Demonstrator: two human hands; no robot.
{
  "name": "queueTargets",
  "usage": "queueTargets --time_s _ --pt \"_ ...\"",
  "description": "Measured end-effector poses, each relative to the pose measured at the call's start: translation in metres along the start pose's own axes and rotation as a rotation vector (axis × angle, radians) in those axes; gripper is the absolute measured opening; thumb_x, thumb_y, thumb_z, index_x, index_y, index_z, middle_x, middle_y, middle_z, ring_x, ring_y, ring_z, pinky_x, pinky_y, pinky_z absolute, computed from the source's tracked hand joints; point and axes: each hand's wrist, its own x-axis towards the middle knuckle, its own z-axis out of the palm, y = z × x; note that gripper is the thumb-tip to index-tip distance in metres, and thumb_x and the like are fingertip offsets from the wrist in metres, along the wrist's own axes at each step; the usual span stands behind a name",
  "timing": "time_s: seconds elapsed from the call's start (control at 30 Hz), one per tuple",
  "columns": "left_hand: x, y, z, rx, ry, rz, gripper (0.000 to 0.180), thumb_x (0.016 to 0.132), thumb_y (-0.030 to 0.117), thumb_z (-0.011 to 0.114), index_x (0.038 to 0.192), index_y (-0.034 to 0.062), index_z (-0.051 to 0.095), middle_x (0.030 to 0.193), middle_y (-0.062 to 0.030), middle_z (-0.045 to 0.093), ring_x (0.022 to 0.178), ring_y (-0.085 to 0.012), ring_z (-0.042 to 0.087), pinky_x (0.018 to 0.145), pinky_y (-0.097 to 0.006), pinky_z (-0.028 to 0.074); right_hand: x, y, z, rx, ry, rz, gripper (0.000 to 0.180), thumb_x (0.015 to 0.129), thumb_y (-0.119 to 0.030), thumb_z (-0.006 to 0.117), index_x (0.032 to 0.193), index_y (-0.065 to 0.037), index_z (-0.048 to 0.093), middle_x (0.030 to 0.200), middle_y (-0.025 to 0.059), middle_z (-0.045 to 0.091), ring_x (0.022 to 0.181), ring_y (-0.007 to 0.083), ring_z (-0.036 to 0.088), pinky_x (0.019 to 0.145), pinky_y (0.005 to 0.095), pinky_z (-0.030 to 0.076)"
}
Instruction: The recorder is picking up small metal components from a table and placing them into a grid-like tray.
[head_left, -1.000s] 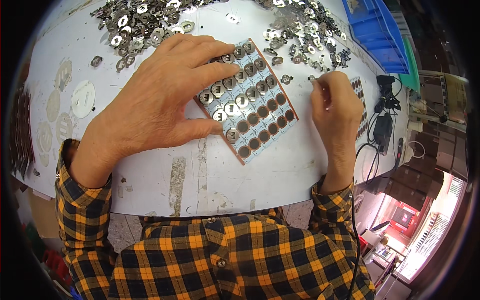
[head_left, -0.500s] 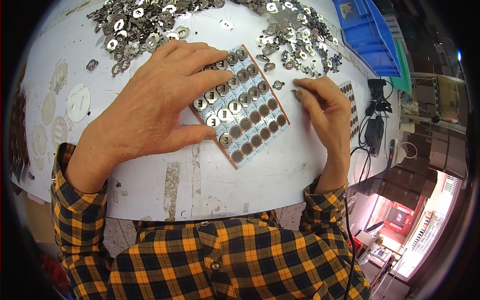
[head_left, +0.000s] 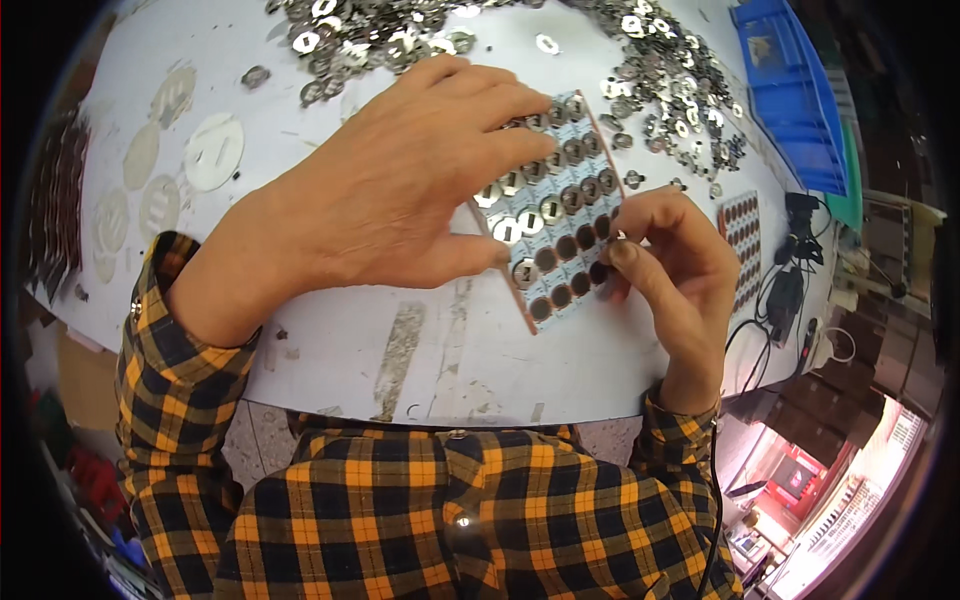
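Observation:
A light-blue circuit board panel (head_left: 553,277) with brown edges lies tilted on the white table. Silvery metal clips (head_left: 551,208) fill its upper rows, while round dark pads (head_left: 580,284) show along the lower right side. My left hand (head_left: 400,180) spreads over the panel's left part, fingertips on the upper rows and thumb at the left edge; it hides some clips. At the right edge, my right hand (head_left: 680,265) is closed in a pinch over the pads. Between thumb and forefinger a small metal clip (head_left: 619,237) shows only as a bright sliver.
Heaps of loose metal clips (head_left: 375,40) lie at the back, with another pile (head_left: 680,90) at the back right. A blue bin (head_left: 790,95) stands beyond. To the right are a second panel (head_left: 740,250) and black cables with an adapter (head_left: 785,295). Dark stacked strips (head_left: 60,215) sit far left.
My right hand has come from beside the loose clips onto the panel's right edge, still pinching. My left hand keeps its place on the panel. The whole view has shifted.

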Motion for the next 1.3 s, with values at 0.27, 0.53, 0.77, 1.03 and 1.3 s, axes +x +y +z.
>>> queueTargets --time_s 0.27,0.53,0.77,1.03,1.3 --pt "-0.003 -0.002 0.003 0.006 0.018 0.018 0.072 0.069 0.019 0.092 0.135 0.0033 0.067 0.150 -0.0165 0.058 0.140 -0.0385 0.051 0.118 -0.051 0.041 0.000 -0.006 0.008 0.131 -0.194 0.019 0.021 0.100 0.008 0.056 0.113 0.005 0.072 0.103 0.0091 0.065 0.079 0.0114 0.066 0.060 0.0217 0.053" --pt "-0.001 0.003 0.009 0.013 0.034 -0.006 0.071 0.069 0.020 0.092 0.133 0.0030 0.067 0.149 -0.0159 0.059 0.139 -0.0386 0.052 0.116 -0.051 0.041 -0.001 -0.004 0.016 -0.223 -0.147 0.004 0.014 0.093 0.012 0.066 0.101 0.004 0.074 0.098 0.0065 0.067 0.081 0.0117 0.063 0.066 0.0245 0.048" --pt "-0.001 0.004 0.015 0.029 0.045 -0.003 0.071 0.069 0.019 0.092 0.134 0.0028 0.067 0.149 -0.0161 0.058 0.139 -0.0385 0.051 0.117 -0.051 0.041 0.001 0.003 0.015 -0.647 -0.250 -0.503 0.018 0.088 0.013 0.068 0.101 0.002 0.073 0.097 0.0100 0.066 0.086 0.0175 0.065 0.073 0.0290 0.051" --pt "-0.005 -0.006 0.007 0.058 0.056 0.011 0.066 0.073 0.021 0.089 0.132 0.0021 0.066 0.147 -0.0176 0.059 0.139 -0.0387 0.052 0.116 -0.051 0.041 0.003 -0.002 0.024 -0.351 -0.127 -0.196 0.019 0.089 0.016 0.063 0.102 0.006 0.073 0.100 0.0121 0.072 0.092 0.0173 0.068 0.081 0.0277 0.054" --pt "0.003 0.009 0.023 -0.054 0.117 -0.046 0.065 0.071 0.032 0.086 0.128 0.0064 0.068 0.134 -0.0170 0.060 0.123 -0.0332 0.057 0.105 -0.057 0.039 0.001 -0.001 0.013 -0.512 -0.115 -0.338 0.006 0.090 0.009 0.067 0.088 0.004 0.068 0.082 0.0118 0.066 0.075 0.0238 0.062 0.069 0.0325 0.046"
